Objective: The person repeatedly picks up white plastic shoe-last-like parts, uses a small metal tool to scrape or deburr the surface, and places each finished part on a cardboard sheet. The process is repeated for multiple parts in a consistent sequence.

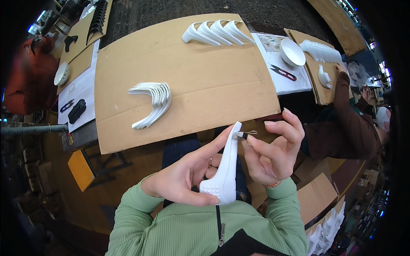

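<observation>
My left hand [181,175] is closed around a white curved plastic piece [226,177], its wide bumpy end low and its narrow end pointing up. Between thumb and forefinger, my right hand [275,155] pinches a small black piece [243,135] with a thin pale loop at its side. That black piece is at the narrow end of the white part; whether it is fixed there I cannot tell. The other right fingers are raised and curled. A nested stack of white curved pieces [159,100] lies on the cardboard sheet [205,94] beyond my hands.
Several more white pieces [218,33] lie in a row along the cardboard's far edge. To the right are a white bowl [292,53] and red-handled thread snips [283,72]. At the left lie a black case [77,112] and a bowl [62,74]. A co-worker's arm [341,98] reaches in at right.
</observation>
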The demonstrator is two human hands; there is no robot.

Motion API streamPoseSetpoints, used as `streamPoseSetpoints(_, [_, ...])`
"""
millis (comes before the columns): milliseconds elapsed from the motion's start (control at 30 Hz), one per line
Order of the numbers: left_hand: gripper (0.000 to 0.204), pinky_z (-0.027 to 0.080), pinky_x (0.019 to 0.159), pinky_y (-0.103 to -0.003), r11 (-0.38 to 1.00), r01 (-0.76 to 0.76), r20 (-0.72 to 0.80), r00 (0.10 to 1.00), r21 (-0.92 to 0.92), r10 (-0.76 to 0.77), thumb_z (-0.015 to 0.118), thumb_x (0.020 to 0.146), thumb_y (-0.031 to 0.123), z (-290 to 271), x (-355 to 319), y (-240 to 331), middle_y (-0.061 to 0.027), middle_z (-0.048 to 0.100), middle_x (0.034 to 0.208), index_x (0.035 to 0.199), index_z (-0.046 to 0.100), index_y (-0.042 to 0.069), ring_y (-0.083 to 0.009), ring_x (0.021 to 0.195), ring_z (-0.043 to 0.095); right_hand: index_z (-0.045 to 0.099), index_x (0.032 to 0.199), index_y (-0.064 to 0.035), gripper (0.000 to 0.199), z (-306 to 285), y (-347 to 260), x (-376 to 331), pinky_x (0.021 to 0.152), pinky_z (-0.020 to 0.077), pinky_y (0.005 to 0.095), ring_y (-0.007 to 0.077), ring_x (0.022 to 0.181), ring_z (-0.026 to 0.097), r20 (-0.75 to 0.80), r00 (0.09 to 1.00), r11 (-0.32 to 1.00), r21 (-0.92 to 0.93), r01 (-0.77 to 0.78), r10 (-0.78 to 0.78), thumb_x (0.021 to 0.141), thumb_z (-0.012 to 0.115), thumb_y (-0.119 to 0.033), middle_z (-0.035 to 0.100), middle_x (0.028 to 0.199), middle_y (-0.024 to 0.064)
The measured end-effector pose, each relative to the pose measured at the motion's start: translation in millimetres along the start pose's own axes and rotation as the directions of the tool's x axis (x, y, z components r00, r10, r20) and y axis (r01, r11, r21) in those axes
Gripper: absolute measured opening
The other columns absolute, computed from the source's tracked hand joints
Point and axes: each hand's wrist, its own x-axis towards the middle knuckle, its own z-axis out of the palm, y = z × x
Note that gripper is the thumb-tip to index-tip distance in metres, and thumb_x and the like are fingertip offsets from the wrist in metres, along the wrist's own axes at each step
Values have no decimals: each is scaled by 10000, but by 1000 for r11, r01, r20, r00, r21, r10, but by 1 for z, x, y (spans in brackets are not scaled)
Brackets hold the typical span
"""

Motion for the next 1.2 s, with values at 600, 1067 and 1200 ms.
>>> streamPoseSetpoints(600, [547, 516, 804, -258, 1000, -6, -231, 973, -3, 5, 710, 735, -68, -19, -9, 0, -109, 639, 1094, 1251, 527, -62, -129, 941, 624, 652, 814, 0, 73, -7, 18, 0, 1027, 345, 419, 252, 1141, 493, 162, 785, 481, 711, -513, 598, 751, 687, 7, 525, 1166, 149])
streamPoseSetpoints(1067, [253, 531, 848, -296, 990, -92, -328, 937, 103, 121, 597, 909, 51, -8, 4, -4, -93, 638, 1072, 1149, 589, -29, -126, 959, 611, 705, 834, -13, 169, -5, 0, 14, 878, 467, 364, 255, 1013, 583, 212, 943, 856, 404, -324, 257, 679, 764, 23, 586, 1047, 148])
streamPoseSetpoints(1200, [245, 545, 830, -287, 986, -83, -317, 940, 147, 127, 583, 922, 60, -5, 1, -5, -75, 623, 1059, 1149, 566, -28, -113, 949, 605, 704, 833, -13, 163, -3, -1, 16, 849, 476, 348, 241, 983, 597, 241, 930, 845, 398, -356, 278, 684, 762, 17, 594, 1030, 142])
